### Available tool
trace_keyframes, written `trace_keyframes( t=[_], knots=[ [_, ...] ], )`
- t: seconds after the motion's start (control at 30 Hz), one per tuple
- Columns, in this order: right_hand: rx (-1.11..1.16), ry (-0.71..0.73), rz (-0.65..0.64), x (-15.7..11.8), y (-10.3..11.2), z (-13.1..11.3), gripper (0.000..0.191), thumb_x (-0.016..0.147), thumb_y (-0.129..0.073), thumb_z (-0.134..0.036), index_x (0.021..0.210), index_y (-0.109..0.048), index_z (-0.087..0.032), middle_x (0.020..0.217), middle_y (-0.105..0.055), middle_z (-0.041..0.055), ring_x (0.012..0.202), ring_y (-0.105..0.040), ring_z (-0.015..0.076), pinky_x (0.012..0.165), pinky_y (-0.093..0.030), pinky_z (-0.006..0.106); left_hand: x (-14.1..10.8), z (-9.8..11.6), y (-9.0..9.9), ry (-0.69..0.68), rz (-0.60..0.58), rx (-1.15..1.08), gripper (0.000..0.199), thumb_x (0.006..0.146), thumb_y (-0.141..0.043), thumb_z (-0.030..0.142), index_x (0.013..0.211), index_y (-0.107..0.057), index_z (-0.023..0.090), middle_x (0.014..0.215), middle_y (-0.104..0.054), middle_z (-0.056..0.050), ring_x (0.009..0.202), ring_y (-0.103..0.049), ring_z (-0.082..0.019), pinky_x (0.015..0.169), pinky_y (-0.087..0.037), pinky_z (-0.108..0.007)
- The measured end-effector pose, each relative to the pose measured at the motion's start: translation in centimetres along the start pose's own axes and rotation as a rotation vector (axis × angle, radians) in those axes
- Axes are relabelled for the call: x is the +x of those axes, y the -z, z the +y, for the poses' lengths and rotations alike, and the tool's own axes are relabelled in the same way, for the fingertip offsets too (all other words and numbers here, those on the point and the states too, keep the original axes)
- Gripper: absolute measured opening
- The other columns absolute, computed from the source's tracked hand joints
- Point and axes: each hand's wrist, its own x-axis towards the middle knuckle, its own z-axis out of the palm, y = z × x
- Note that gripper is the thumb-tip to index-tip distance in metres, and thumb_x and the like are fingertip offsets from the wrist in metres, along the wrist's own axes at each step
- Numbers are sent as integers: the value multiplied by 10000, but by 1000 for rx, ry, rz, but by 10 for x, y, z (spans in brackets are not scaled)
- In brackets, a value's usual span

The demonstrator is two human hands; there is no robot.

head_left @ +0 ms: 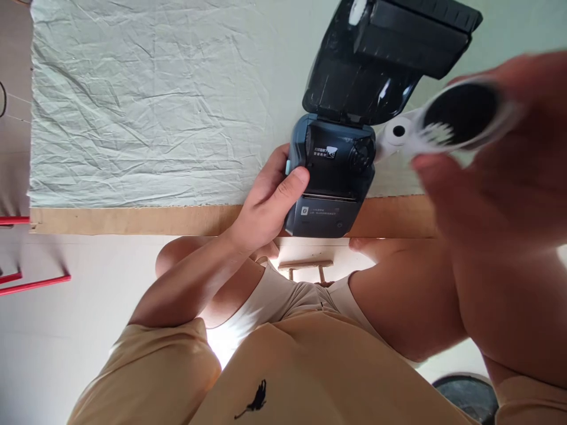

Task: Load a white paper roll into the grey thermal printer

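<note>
My left hand (272, 203) grips the side of a dark blue label printer (328, 206), its thumb lying over the front edge. The printer's glossy black lid (354, 88) is swung up and back, so the inner compartment with a small white printed label shows. Raised close to the camera at the right, my right hand (509, 165) is closed on a white label roll (502, 121) with a dark round middle and white teeth inside. Both hand and roll are blurred. A smaller white roll-like piece (398, 140) with a black hole shows between the printer and the held roll.
A wrinkled pale green cloth (155, 106) covers the table, whose wooden edge (133, 219) runs just in front of my lap. Red bars (35, 284) stand at the left. A wooden stool-like frame (305, 265) is under the table, and a dark round object (467, 396) is low right.
</note>
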Motion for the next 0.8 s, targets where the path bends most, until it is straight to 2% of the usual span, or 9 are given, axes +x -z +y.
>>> trace_keyframes(
  t=[0.03,0.07,0.13,0.23,0.37,0.43,0.57,0.67,0.8],
  knots=[
    [-16,185,-51,1,-10,-13,327,1237,-826,-535,1445,-927,-303,1345,-976,30,1221,-955,279,1066,-777,481,0,-1,1,-28,-12,2,669,1165,-733,929,1398,-849,313,1181,-913,-51,1064,-926,-289,886,-794,-430],
    [-45,265,-44,2,-18,-24,211,1232,-845,-351,1428,-910,-305,1297,-988,-15,1142,-963,222,1049,-778,426,-1,-2,3,-63,-31,6,657,1179,-721,917,1416,-849,317,1186,-911,-51,1065,-927,-290,884,-794,-431],
    [-54,288,-47,6,-31,-39,245,1186,-845,-145,1394,-850,-274,1269,-992,-44,1105,-964,174,1037,-785,346,-1,-3,6,-113,-73,14,657,1184,-718,913,1445,-839,322,1223,-911,-56,1099,-930,-301,920,-800,-448],
    [-104,243,-112,10,-34,-43,298,1111,-895,-48,1287,-785,-261,1259,-988,-47,1136,-971,175,1051,-786,326,-1,-3,10,-76,-106,36,701,1169,-722,939,1489,-801,320,1287,-905,-69,1196,-925,-331,1014,-803,-495],
    [-53,297,-230,12,-30,-39,241,1143,-852,-67,1243,-807,-282,1379,-991,-47,1209,-974,195,1036,-773,362,-1,-2,13,11,-113,60,729,1146,-744,960,1502,-774,324,1316,-877,-71,1272,-899,-354,1068,-775,-518],
    [-94,244,-233,9,-33,-42,208,1196,-782,-110,1130,-847,-296,1294,-999,-52,1137,-971,215,954,-728,400,-1,-3,13,-6,-115,55,717,1147,-746,954,1484,-795,323,1320,-871,-76,1262,-887,-347,1056,-762,-511],
    [-233,123,-159,3,-42,-52,378,1237,-701,-186,943,-893,-327,1068,-978,-63,1048,-938,226,930,-659,430,0,-4,10,-7,-91,50,782,1101,-760,1012,1467,-806,322,1335,-874,-88,1258,-885,-356,1067,-757,-528],
    [-207,146,-234,2,-39,-53,369,1267,-694,-249,1013,-944,-348,1092,-978,-43,1131,-942,241,991,-682,440,2,-2,8,52,-71,61,838,1047,-786,1060,1436,-782,318,1302,-870,-87,1266,-878,-365,1080,-753,-532],
    [-93,256,-333,0,-26,-52,233,1273,-741,-309,1179,-940,-387,1189,-971,-58,1213,-916,218,1060,-666,407,3,-1,8,99,-48,104,814,1044,-780,1064,1369,-783,318,1152,-821,-55,1149,-829,-316,992,-741,-478]
  ],
)
